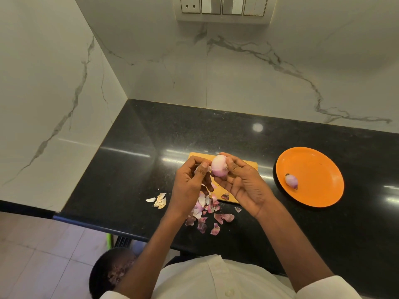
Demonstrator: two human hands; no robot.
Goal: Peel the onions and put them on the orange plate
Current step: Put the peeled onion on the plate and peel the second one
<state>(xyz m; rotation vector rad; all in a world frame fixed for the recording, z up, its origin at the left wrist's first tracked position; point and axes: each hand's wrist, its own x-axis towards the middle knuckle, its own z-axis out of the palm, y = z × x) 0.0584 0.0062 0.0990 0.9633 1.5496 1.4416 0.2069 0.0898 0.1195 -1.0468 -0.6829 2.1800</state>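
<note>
While you look down at the black counter (pixel 302 234), no brand, label or writing can be read on anything.

Your right hand (pixel 244 182) is raised above the wooden cutting board (pixel 250 164), palm turned up and toward you, fingers and thumb curled round a pale, partly peeled onion (pixel 219 166) held at the fingertips. Your left hand (pixel 190 180) is just beside it, back of the hand facing you, thumb and fingers bent together near the onion's left side; whether they pinch a strip of skin you cannot tell.

A second small onion (pixel 291 181) lies on the orange plate (pixel 319 167), well to the right. Purple onion peels (pixel 207 214) are scattered on the counter beneath your wrists.
</note>
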